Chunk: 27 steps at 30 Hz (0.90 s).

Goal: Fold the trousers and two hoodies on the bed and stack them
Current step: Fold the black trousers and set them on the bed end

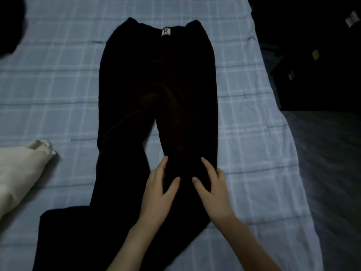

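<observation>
Black trousers [156, 114] lie flat mid-bed [58, 85], unfolded. Left hand [158, 194] and right hand [213, 190] rest open on the right leg, gripping nothing. Cream garment [17, 173] near left, possibly a hoodie. Folding barely begun.

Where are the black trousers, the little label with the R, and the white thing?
black trousers [156, 85]: head view, seat area.
label [166, 32]: head view, its middle, at the waistband.
white garment [17, 173]: head view, its sleeve-like end.

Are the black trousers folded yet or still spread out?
Spread out: the trousers lie full length on the bed, legs apart, waistband label showing.
</observation>
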### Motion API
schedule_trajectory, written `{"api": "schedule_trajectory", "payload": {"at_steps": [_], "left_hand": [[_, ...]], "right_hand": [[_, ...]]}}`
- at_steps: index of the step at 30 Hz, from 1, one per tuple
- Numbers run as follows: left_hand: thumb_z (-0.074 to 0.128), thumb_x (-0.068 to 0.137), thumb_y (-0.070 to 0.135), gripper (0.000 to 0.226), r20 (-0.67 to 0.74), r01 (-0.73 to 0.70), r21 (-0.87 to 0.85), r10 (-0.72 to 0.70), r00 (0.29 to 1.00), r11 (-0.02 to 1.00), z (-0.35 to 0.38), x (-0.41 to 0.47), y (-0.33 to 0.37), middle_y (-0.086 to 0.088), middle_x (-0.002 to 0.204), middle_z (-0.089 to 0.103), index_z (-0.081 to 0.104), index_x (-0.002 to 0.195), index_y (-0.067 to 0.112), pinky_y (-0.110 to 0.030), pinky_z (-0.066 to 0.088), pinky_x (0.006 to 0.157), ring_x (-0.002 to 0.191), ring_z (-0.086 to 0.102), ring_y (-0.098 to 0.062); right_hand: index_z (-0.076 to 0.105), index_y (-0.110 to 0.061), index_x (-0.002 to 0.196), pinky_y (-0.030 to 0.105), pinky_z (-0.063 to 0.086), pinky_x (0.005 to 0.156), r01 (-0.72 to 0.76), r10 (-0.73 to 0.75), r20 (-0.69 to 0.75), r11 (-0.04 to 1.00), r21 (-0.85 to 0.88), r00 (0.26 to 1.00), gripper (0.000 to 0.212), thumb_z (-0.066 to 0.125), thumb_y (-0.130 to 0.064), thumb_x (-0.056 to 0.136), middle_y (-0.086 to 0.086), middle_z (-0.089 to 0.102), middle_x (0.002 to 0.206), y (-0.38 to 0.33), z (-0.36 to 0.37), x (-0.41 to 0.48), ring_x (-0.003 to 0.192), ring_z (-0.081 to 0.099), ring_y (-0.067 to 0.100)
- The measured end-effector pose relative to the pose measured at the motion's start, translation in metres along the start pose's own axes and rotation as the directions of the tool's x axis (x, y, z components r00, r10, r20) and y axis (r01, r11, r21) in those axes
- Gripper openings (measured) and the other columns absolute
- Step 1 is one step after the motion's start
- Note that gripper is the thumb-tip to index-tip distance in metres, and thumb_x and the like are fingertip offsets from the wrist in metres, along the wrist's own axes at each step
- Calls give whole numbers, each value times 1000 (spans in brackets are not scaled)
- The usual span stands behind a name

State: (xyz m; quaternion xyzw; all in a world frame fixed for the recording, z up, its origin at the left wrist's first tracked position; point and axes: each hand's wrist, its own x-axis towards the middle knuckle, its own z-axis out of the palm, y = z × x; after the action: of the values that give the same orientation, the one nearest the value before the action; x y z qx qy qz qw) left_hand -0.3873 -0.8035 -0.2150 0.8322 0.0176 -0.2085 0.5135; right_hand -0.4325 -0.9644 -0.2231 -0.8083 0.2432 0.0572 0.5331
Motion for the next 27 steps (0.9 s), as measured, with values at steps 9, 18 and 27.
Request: {"api": "schedule_trajectory", "payload": {"at_steps": [9, 18, 27], "left_hand": [[75, 84, 11, 84, 74, 18, -252, 1, 997, 968, 13, -22, 41, 23, 129, 53, 33, 147, 46, -8, 50, 83, 110, 55, 16], [76, 84, 25, 75, 225, 155, -372, -73, 972, 915, 30, -29, 28, 17, 131, 55, 37, 139, 57, -9, 49, 84, 113, 55, 13], [70, 89, 15, 76, 314, 233, -535, -64, 947, 812, 27, -60, 16, 16, 133, 61, 34, 144, 52, -17, 51, 90, 124, 56, -5]], "right_hand": [[65, -43, 122, 28, 54, 97, -7, 12, -36, 989, 149, 999, 48, 82, -25, 80, -23, 63, 120, -33, -54, -22, 112, 60, -6], [58, -30, 136, 20, 47, 102, -11, -18, 110, 965, 261, 994, 58, 76, -8, 86, -14, 60, 134, -6, -67, -19, 127, 53, 1], [60, -39, 132, 22, 52, 96, -39, -1, 275, 989, 141, 961, 62, 83, -16, 80, -18, 66, 126, 12, -87, -40, 118, 60, -1]]}}
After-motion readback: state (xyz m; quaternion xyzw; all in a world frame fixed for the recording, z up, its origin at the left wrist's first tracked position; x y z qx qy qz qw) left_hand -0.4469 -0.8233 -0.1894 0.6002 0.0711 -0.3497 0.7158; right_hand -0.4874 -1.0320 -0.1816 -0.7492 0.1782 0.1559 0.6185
